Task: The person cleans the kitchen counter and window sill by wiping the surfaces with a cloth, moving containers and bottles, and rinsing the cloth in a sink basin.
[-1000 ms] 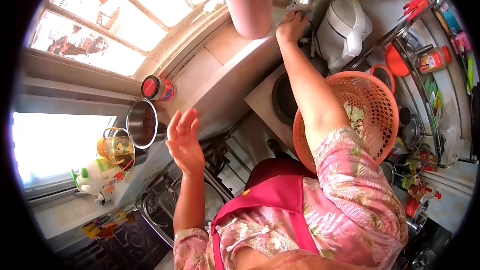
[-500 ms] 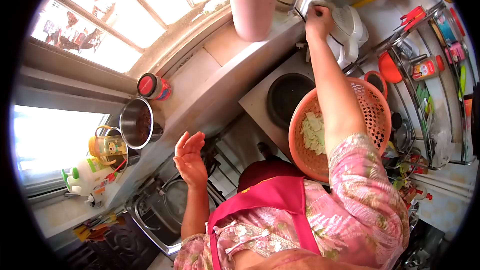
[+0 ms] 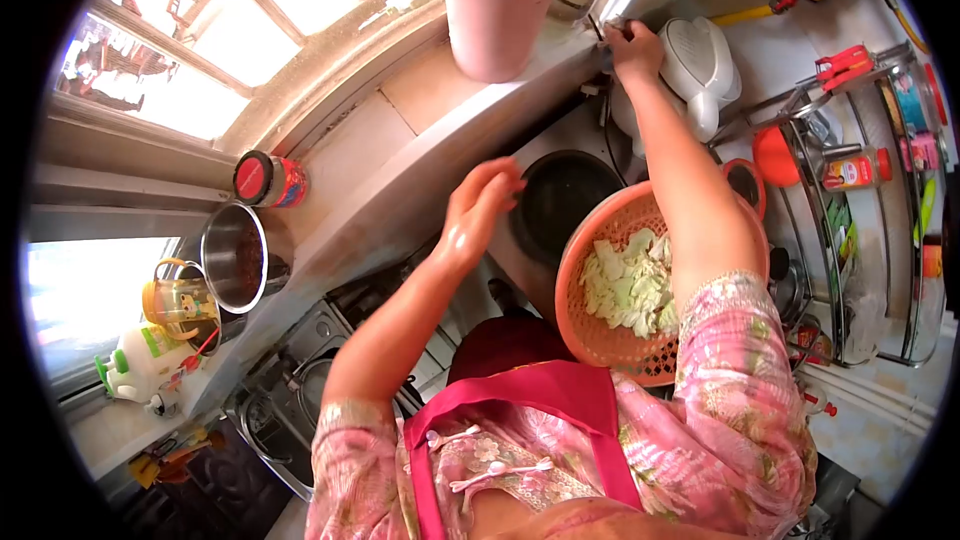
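Note:
My right hand reaches to the corner ledge beside a white appliance, its fingers closed around something small that I cannot make out. A dark cord hangs below it. My left hand is in the air left of a round dark pan, fingers loosely bent and holding nothing. Under my right forearm stands an orange plastic colander with pale green torn leaves, which look like cabbage.
A pink container stands on the window ledge. Further left are a red-lidded jar, a steel pot and a yellow-topped bottle. A metal rack with jars lines the right wall. A sink lies lower left.
My left hand has moved right and up toward the dark pan. My right hand has shifted slightly at the corner. The view has shifted, and more of the leaves show.

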`<state>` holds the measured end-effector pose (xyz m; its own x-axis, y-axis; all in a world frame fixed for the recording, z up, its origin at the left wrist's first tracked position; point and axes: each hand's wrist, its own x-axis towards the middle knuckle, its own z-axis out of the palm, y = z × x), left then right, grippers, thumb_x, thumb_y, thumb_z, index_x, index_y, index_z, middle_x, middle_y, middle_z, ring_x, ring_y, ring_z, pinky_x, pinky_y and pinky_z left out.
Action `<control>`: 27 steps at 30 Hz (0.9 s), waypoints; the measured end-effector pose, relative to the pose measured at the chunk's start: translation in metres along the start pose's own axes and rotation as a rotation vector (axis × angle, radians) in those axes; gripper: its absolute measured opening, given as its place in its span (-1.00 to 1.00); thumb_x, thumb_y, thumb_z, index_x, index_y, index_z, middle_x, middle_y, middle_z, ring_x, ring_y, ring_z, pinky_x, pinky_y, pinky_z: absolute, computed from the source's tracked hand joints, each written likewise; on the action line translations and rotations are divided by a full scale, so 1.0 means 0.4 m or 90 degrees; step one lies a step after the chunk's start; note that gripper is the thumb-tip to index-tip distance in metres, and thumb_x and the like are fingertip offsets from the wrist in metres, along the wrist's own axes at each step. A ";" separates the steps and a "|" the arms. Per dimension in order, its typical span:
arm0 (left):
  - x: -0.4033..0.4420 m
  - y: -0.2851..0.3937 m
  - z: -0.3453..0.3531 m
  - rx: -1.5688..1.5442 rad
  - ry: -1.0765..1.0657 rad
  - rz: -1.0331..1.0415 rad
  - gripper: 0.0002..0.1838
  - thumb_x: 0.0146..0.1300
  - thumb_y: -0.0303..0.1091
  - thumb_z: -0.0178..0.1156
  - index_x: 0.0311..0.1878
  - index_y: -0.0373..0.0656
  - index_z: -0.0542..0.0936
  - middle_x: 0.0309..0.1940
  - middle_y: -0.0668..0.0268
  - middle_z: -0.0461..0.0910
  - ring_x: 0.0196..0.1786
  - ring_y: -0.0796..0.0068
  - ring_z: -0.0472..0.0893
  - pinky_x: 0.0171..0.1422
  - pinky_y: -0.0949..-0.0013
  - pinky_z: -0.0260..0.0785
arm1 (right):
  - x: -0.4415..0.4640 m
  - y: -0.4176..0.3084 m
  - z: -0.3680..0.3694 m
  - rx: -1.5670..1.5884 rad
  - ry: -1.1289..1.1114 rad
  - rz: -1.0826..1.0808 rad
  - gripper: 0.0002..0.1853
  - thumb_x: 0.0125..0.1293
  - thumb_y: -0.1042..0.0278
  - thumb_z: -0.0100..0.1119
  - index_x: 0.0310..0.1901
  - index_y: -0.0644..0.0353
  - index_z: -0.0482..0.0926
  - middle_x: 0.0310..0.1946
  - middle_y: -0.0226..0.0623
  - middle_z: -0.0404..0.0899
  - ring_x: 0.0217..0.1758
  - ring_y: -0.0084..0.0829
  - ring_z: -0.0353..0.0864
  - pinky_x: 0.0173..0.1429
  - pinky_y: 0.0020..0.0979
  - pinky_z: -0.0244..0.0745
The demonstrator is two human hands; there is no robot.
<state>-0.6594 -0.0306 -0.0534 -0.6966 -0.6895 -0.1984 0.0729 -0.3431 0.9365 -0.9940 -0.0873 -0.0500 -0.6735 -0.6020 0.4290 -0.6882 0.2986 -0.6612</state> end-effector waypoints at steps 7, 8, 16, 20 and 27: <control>0.396 -0.068 0.207 0.038 -0.018 -0.076 -0.38 0.21 -0.32 0.05 0.33 -0.28 0.18 0.28 0.08 0.27 0.33 0.24 0.25 0.28 0.16 0.21 | -0.026 -0.001 -0.026 0.020 -0.085 0.202 -0.68 0.11 0.14 0.26 -0.47 0.31 0.56 -0.58 -0.13 0.56 -0.48 -0.26 0.54 -0.28 -0.24 0.39; 0.409 -0.038 0.231 0.031 -0.023 -0.112 -0.38 0.18 -0.36 0.05 0.32 -0.28 0.19 0.28 0.08 0.29 0.33 0.24 0.26 0.29 0.18 0.20 | -0.025 -0.020 -0.034 0.058 -0.051 0.205 -0.68 0.11 0.14 0.26 -0.46 0.30 0.56 -0.57 -0.13 0.56 -0.47 -0.27 0.54 -0.28 -0.25 0.40; 0.538 -0.158 0.266 0.000 -0.102 0.024 -0.49 0.03 -0.49 0.04 0.14 -0.36 0.39 0.04 0.14 0.48 0.10 0.29 0.41 0.20 0.39 0.20 | 0.008 -0.002 0.001 -0.101 -0.045 -0.014 -0.66 0.06 0.15 0.31 -0.41 0.34 0.55 -0.48 -0.05 0.60 -0.38 -0.17 0.61 -0.20 -0.22 0.45; 0.533 -0.148 0.290 0.022 0.075 -0.026 -0.62 0.01 -0.43 0.10 -0.04 -0.33 0.47 -0.16 0.20 0.51 -0.08 0.35 0.44 0.08 0.34 0.25 | 0.004 0.026 0.012 0.259 -0.226 0.247 -0.73 0.19 0.25 0.26 -0.40 0.36 0.58 -0.44 -0.27 0.60 -0.42 -0.44 0.55 -0.33 -0.35 0.43; 0.492 -0.153 0.274 -0.048 0.041 -0.014 -0.71 0.01 -0.43 0.12 -0.17 -0.35 0.51 -0.31 0.23 0.52 -0.24 0.43 0.44 -0.11 0.35 0.27 | 0.016 0.047 0.062 0.255 -0.190 0.304 -0.52 0.04 0.08 0.35 -0.38 0.52 0.60 -0.47 -0.08 0.61 -0.44 -0.32 0.58 -0.30 -0.26 0.46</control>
<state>-0.8792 -0.0755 -0.1181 -0.6520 -0.7195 -0.2391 0.1131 -0.4042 0.9077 -1.0046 -0.1041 -0.0749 -0.7350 -0.6680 -0.1163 -0.1426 0.3199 -0.9367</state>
